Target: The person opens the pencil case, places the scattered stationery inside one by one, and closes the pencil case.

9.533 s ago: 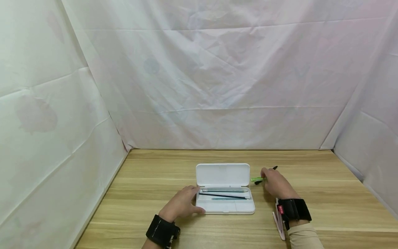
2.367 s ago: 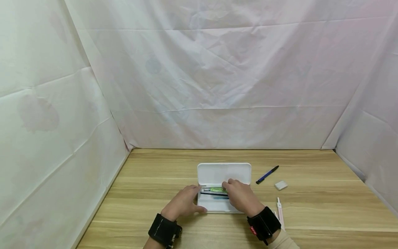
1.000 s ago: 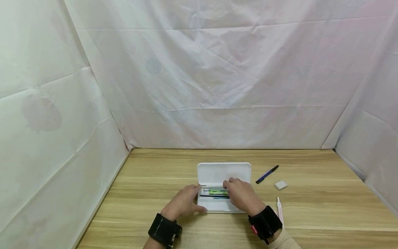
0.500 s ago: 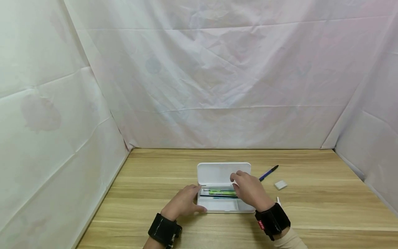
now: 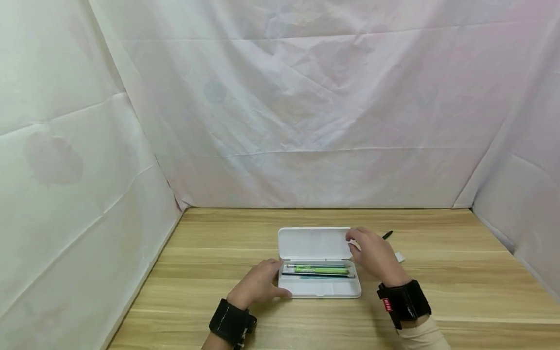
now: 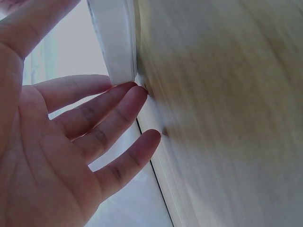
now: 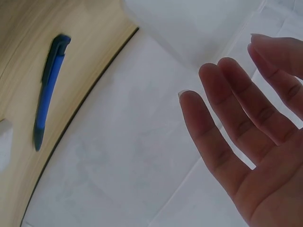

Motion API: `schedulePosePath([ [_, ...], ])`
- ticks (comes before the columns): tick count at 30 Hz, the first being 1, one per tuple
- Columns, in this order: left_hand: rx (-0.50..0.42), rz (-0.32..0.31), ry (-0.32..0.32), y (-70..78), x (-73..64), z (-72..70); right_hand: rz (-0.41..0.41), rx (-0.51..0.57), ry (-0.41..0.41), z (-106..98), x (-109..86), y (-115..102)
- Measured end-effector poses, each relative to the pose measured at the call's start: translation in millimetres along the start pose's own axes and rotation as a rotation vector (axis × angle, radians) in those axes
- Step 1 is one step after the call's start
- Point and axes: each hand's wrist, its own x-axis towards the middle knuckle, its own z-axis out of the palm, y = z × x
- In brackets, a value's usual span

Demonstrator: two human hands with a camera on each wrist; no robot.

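A white pencil case (image 5: pixel 317 288) lies with its lid (image 5: pixel 314 244) raised on the wooden table. Inside, a green pen-like piece (image 5: pixel 321 270) sits among several slim pencils, near a dark pencil (image 5: pixel 297 274). My left hand (image 5: pixel 255 283) rests against the case's left end, thumb at the front corner; in the left wrist view its nearly straight fingers (image 6: pixel 125 106) touch the case's side. Beside the lid's right edge hovers my right hand (image 5: pixel 375 255), holding nothing, its fingers (image 7: pixel 196 118) loosely bent and apart in the right wrist view.
A blue and black pen (image 7: pixel 49 94) lies on the table to the right of the case, mostly behind my right hand in the head view. Near it is a white eraser (image 5: pixel 400 257), partly hidden. White cloth (image 5: pixel 306 121) walls in the table's back and sides.
The green piece was brought from the table's right side into the case and let go. My right hand has since drawn back rightward from the case; my left hand stays at its left end.
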Motion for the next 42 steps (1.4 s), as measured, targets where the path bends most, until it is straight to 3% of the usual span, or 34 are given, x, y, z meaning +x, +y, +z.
schedulePosePath([
  [29, 0.005, 0.005, 0.002, 2.4, -2.3, -0.9, 0.11, 0.072, -0.073, -1.0, 0.0, 43.0],
  [37, 0.008, 0.005, 0.005, 2.2, -2.0, -1.2, 0.178, 0.074, -0.273, 2.9, -1.8, 51.4],
  [42, 0.006, 0.009, 0.005, 2.2, -2.0, -1.7, 0.174, 0.1, -0.319, 6.3, -3.6, 55.9],
])
